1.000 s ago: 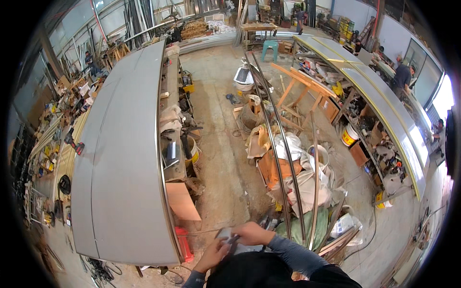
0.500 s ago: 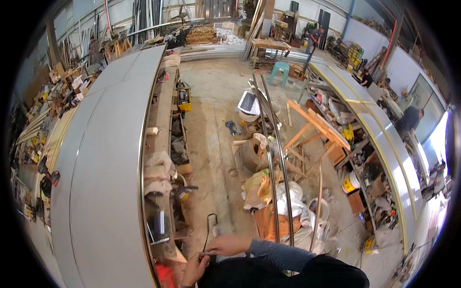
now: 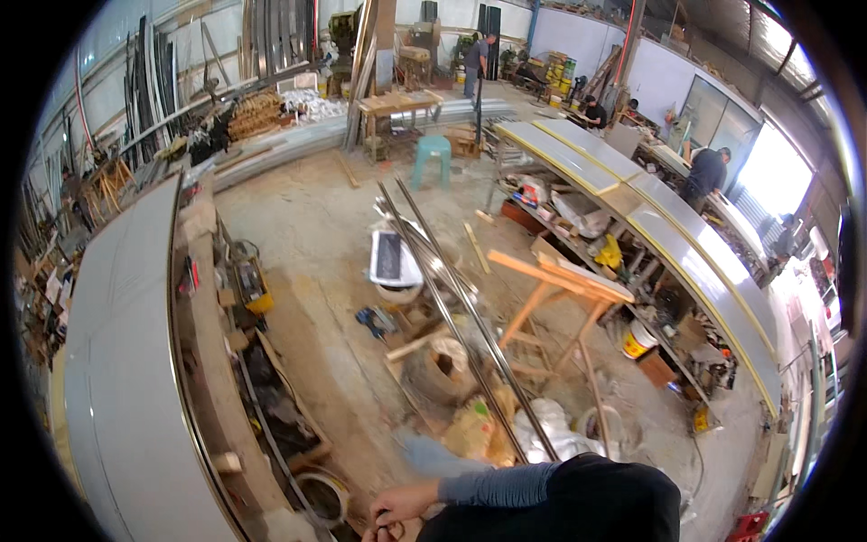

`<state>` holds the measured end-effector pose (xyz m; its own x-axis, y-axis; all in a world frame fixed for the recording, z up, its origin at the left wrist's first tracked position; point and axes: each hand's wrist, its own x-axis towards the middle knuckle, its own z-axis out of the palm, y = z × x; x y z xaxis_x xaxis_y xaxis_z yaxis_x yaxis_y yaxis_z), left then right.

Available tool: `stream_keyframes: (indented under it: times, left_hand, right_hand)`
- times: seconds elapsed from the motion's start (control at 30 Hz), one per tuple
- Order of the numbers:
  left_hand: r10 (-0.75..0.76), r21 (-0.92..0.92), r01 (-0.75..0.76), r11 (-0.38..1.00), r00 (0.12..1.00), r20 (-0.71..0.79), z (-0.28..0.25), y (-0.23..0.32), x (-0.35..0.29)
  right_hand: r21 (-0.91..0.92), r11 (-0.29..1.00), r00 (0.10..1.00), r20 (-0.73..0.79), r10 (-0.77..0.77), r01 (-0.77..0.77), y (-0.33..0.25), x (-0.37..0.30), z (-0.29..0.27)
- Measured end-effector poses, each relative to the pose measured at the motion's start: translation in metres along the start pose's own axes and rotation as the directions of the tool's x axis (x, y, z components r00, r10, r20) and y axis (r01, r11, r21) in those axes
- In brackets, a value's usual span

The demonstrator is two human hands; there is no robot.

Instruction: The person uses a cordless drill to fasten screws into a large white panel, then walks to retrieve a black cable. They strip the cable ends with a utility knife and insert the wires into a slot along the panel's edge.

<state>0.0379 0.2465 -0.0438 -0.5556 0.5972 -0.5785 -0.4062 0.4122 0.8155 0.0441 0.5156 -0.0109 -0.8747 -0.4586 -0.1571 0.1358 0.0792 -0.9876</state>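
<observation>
Pinching what looks like a small dark piece [image 3: 383, 515] (too blurred to name more closely), the right hand [image 3: 408, 502] is low in the view, fingers curled, reaching leftward from its gray sleeve [image 3: 501, 485]. The piece sits at the fingertips, at that hand's left end; its long axis cannot be told. The left hand [image 3: 375, 535] is just beside it, mostly cut off by the lower edge, so whether its fingers are spread or pressed together I cannot tell. Which hand is nearer the piece is hard to judge, as both meet there. Just left stands an open bucket [image 3: 344, 497], and beyond it a thin curved strip [image 3: 265, 438] runs away from the body, nearer the left hand. Farther left lies the long gray panel [image 3: 122, 361]; ahead and rightward, paired metal tubes [image 3: 442, 303] slant away.
</observation>
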Motion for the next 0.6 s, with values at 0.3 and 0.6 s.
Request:
stream_keyframes:
  times: [0.3,0.6]
  left_hand:
    - [0.112,0.010,-0.115,0.993,0.945,-0.306,-0.064,0.164,0.188]
    - [0.107,0.098,-0.063,0.993,0.826,-0.553,-0.144,0.302,0.390]
  right_hand:
    - [0.269,0.959,0.996,0.049,0.079,-0.090,-0.033,0.165,-0.225]
    - [-0.334,0.942,0.967,-0.225,-0.119,0.038,-0.034,0.356,-0.405]
